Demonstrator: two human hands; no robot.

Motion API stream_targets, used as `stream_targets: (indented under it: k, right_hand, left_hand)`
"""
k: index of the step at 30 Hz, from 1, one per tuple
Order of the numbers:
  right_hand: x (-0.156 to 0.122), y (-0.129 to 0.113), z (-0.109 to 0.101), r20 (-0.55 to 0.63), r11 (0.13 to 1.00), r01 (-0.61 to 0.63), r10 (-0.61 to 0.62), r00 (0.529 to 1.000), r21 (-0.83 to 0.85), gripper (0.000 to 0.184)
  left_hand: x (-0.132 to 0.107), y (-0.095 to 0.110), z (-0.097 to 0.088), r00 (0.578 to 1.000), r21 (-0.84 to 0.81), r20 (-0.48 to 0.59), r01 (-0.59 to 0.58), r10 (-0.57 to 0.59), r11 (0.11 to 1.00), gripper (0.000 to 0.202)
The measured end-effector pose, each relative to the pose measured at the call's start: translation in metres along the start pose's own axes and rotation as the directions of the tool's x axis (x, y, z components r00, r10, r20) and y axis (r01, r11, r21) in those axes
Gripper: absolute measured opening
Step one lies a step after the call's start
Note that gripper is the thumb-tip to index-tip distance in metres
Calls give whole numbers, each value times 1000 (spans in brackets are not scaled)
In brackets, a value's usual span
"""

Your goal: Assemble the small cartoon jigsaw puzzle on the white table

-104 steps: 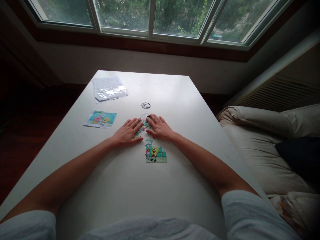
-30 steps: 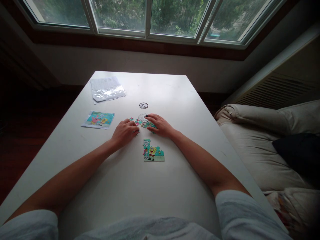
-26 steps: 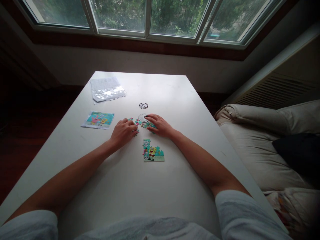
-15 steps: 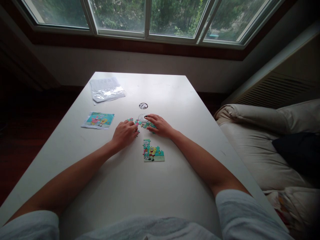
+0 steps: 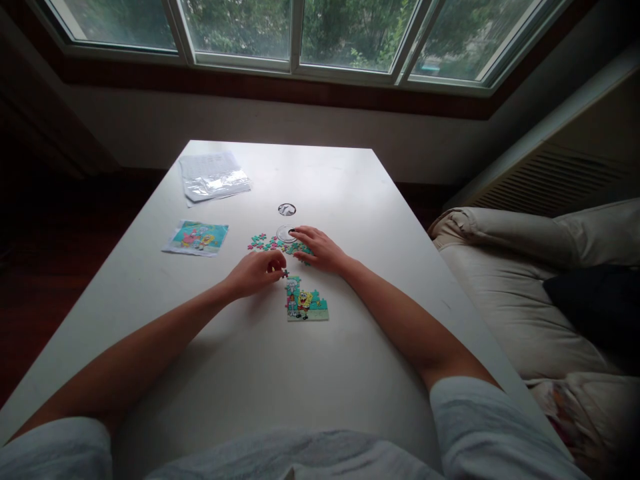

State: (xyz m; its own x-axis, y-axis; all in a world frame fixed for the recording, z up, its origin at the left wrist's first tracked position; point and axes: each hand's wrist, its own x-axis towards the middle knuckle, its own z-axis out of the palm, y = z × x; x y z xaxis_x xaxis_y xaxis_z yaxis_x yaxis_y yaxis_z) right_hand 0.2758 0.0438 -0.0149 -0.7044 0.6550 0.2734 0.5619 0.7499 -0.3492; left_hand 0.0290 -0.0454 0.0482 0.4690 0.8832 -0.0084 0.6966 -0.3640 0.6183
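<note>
A partly joined cartoon puzzle (image 5: pixel 307 305) lies flat on the white table (image 5: pixel 260 373) in front of me. Just beyond it is a scatter of several loose teal and pink puzzle pieces (image 5: pixel 267 242). My left hand (image 5: pixel 256 274) pinches one small puzzle piece (image 5: pixel 285 273) by its fingertips, right at the top left corner of the joined part. My right hand (image 5: pixel 319 249) rests palm down with fingers spread on the right side of the loose pieces, touching a small clear round lid (image 5: pixel 286 233).
A printed picture card (image 5: pixel 197 238) lies at the left. A clear plastic bag on paper (image 5: pixel 214 179) sits at the far left corner. A round cable hole (image 5: pixel 287 209) is in the table. A beige sofa (image 5: pixel 540 293) stands along the right edge.
My left hand has closed on one piece and pulled back from the loose pile toward the joined puzzle's top left corner. My right hand has stayed on the pile.
</note>
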Motion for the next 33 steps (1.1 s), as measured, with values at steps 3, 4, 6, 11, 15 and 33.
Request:
stream_targets:
  k: [3,4,6,11,15,33]
  right_hand:
    - [-1,0,0,3,1000,-2,2,1000,8,63]
    - [-1,0,0,1,1000,0,0,1000,10,64]
    - [-1,0,0,-2,1000,3,-3,1000,10,64]
    - [0,-1,-1,-1,1000,8,-8,1000,7,64]
    - [-1,-3,-5,5,999,18,-18,1000,30,68]
    - [-4,-25,-17,220,991,116,-128,967,67,95]
  left_hand:
    - [-4,9,-1,990,29,139,7,-11,1000,12]
    - [-6,12,-2,986,45,166,8,-16,999,12]
    - [-8,15,-2,981,60,195,9,-20,998,13]
    - [-10,16,1,977,68,213,10,-24,998,11]
    - [-10,15,4,975,87,219,13,-32,996,10]
    - [-18,19,7,984,284,179,-40,-12,958,10]
